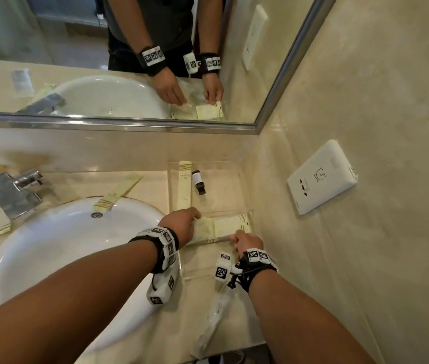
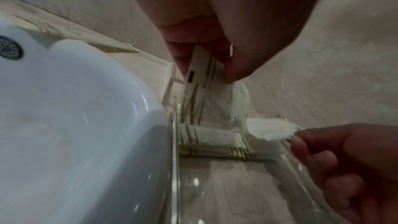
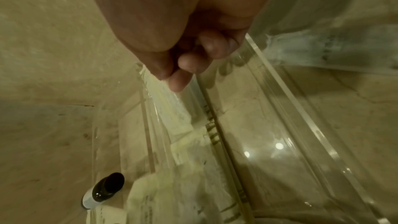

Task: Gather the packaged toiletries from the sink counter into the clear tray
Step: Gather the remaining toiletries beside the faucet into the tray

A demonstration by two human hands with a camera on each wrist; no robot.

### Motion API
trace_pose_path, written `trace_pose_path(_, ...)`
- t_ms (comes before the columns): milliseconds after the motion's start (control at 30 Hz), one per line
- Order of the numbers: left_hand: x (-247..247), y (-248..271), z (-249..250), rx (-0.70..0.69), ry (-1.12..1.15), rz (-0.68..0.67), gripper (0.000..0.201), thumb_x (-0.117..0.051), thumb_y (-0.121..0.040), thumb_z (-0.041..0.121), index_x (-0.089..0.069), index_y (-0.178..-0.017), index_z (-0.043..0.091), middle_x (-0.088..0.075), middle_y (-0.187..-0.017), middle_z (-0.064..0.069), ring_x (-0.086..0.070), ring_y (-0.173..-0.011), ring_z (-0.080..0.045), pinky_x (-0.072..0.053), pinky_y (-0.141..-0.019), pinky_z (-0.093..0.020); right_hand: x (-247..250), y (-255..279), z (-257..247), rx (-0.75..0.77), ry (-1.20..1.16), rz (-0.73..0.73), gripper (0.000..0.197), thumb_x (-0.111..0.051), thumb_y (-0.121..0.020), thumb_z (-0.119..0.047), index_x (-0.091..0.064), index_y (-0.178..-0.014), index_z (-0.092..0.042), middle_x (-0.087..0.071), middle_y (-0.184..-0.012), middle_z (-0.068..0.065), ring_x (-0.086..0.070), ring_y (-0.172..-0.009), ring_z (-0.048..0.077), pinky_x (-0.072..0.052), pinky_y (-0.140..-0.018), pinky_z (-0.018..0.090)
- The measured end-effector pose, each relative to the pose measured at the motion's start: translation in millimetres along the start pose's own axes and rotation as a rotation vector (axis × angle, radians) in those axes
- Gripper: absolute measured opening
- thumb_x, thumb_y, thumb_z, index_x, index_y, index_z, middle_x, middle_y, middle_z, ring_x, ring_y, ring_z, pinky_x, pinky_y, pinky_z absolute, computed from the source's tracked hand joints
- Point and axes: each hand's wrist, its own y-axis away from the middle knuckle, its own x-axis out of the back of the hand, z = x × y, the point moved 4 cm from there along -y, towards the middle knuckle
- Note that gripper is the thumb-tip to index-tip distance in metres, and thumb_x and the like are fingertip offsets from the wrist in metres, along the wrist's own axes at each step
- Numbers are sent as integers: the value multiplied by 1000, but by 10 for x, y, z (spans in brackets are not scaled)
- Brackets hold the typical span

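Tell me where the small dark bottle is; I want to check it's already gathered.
In the head view the small dark bottle lies on its side in the far part of the clear tray, right of a long cream sachet, beyond both hands.

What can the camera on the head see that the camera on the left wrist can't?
Only the head view shows the small dark bottle with a white label lying in the clear plastic tray, the metal faucet, the mirror and the white wall socket plate.

Only the left wrist view shows the left hand's fingers pinching the zigzag end of a pale yellow striped packet.

Both show the white sink basin, the left hand, the right hand and flat packets in the tray.
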Motion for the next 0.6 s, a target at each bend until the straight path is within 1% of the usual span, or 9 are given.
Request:
trace_pose_path(67, -64, -43, 62, -29, -28, -18, 34, -46, -92, 11, -57, -121, 25, -64, -119, -1, -61, -104, -22, -50, -88, -31, 56, -19, -18, 15, -24, 16, 21, -58, -88, -19, -71, -77, -7, -58, -58, 4, -46, -44, 20, -36, -46, 29)
trace_pose_path(100, -241, -312, 117, 11, -22, -26, 36, -46, -91, 8, -57, -120, 24, -63, -120, 0, -60, -103, -22, -50, -88, -31, 106, -357, -95, 6, 18, 3, 21, -58, -89, -17, -70, -77, -6, -58, -57, 5, -45, -44, 20, -37, -47, 30)
trace_pose_path(133, -255, -308, 118, 10, -37, -52, 37, -46, -90, 6, -57, -121, 24, -61, -121, 0, -60, -104, -21, -50, -88, -31, 111, -372, -84, 12, 34, 14, 21, -57, -89, -15, -70, -77, -5, -58, -56, 5, -46, -45, 21, -38, -48, 31)
trace_pose_path(233, -295, -325, 65, 32, -84, -93, 44, -47, -91, 4, -57, -127, 26, -55, -127, 0, -60, -106, -21, -50, -90, -29, 61, -372, -87, -6, 72, -6, 23, -57, -91, -14, -72, -75, -6, -60, -52, 3, -48, -47, 22, -40, -50, 32)
trace_pose_path(300, -310, -330, 55, 11, -130, -118, 48, -47, -91, 4, -55, -133, 26, -53, -130, -1, -61, -107, -22, -51, -90, -29, 18, -352, -69, 0, 80, -20, 24, -57, -91, -16, -73, -76, -6, -60, -49, 2, -49, -46, 21, -40, -49, 31)
trace_pose_path(367, -322, -340, 54, -16, -192, -147, 54, -48, -89, 2, -52, -137, 25, -51, -132, -2, -60, -110, -24, -50, -93, -30, 15, -355, -63, 7, 90, -26, 27, -57, -91, -18, -74, -75, -7, -61, -50, 2, -50, -47, 20, -40, -50, 30)
trace_pose_path(433, -373, -319, 57, -74, -268, -171, 60, -51, -85, -1, -49, -140, 23, -48, -136, -3, -55, -117, -25, -48, -96, -33, 11, -364, -42, 20, 116, -31, 29, -56, -92, -22, -74, -73, -8, -62, -51, 2, -51, -47, 20, -41, -52, 29)
trace_pose_path(500, -411, -295, 55, -139, -353, -165, 61, -53, -85, 0, -47, -141, 22, -44, -141, -3, -48, -122, -26, -48, -98, -38, 13, -368, -34, 27, 130, -41, 31, -55, -90, -24, -73, -71, -8, -62, -51, 2, -51, -46, 19, -42, -53, 29)
trace_pose_path(600, -449, -279, 39, -196, -432, -153, 58, -54, -85, 3, -47, -139, 20, -41, -146, -4, -42, -128, -28, -48, -98, -42, 28, -372, -60, 31, 117, -36, 32, -57, -91, -26, -73, -73, -5, -64, -53, 2, -52, -45, 17, -41, -50, 26)
